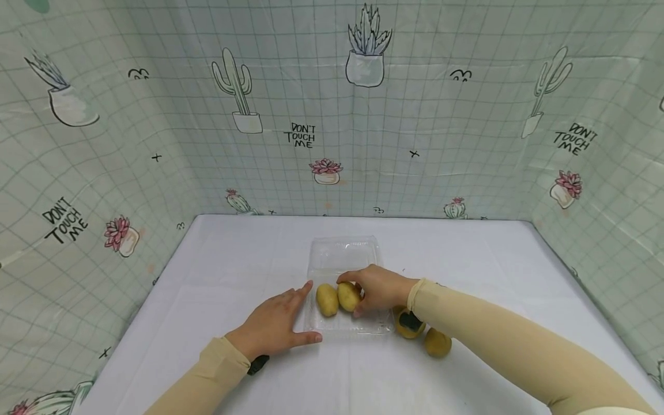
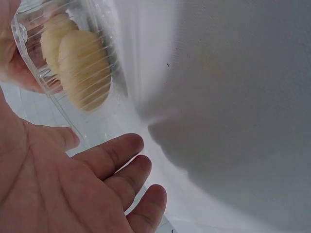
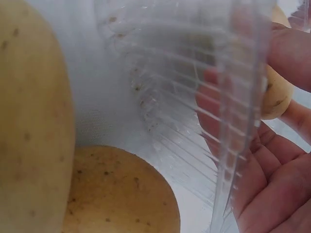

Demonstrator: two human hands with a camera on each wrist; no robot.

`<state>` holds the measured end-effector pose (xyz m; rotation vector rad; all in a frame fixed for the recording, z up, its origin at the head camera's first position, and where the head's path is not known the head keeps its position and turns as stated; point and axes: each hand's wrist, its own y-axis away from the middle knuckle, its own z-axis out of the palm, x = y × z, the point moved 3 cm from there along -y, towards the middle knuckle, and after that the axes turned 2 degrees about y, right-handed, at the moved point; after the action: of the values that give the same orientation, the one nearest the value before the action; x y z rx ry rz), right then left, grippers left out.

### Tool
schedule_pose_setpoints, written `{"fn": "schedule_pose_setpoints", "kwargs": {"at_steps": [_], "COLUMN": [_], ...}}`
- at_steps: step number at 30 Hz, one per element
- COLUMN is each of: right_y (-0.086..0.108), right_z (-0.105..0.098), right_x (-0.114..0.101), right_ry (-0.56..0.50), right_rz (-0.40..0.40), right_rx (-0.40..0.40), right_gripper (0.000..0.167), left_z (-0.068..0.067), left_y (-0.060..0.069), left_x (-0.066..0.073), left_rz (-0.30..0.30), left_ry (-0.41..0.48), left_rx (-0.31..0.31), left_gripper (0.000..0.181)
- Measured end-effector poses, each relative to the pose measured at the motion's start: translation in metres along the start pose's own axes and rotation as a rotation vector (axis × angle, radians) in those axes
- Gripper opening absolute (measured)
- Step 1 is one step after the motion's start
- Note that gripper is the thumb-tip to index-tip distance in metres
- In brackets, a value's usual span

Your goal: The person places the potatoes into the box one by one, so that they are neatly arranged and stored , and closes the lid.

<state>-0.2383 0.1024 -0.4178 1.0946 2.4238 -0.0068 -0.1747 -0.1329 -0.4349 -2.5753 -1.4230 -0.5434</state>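
Observation:
A clear plastic clamshell box [image 1: 344, 253] lies with its lid folded back, mid-table. Inside, on the left, is a yellow potato [image 1: 327, 300]. Beside it my right hand [image 1: 384, 286] grips a second potato [image 1: 349, 297] between thumb and fingers. My left hand [image 1: 275, 323] is at the box's left side, fingers extended and thumb apart, holding nothing. In the left wrist view, both potatoes [image 2: 85, 70] show through the ribbed wall. The right wrist view shows the gripped potato [image 3: 278, 94] partly behind that wall.
Outside the box on the right, two more potatoes [image 1: 438, 343] lie by my right forearm, one partly covered by a dark object at the wrist. They loom large in the right wrist view. Patterned cloth walls [image 1: 332, 104] surround the white tabletop [image 1: 249, 253] at back and sides.

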Motion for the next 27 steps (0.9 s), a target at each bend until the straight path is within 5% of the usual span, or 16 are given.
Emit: {"fn": "schedule_pose_setpoints", "kwargs": {"at_steps": [27], "right_y": [-0.0006], "right_z": [0.004], "right_x": [-0.0033], "right_ry": [0.099], "right_rz": [-0.061], "right_rx": [0.008], "right_gripper": [0.07], "left_z": [0.0008], "left_y": [-0.0001], "left_x": [-0.0001], "left_rz": [0.024], "left_ry": [-0.008], "left_rx": [0.014], "left_gripper": [0.105]}}
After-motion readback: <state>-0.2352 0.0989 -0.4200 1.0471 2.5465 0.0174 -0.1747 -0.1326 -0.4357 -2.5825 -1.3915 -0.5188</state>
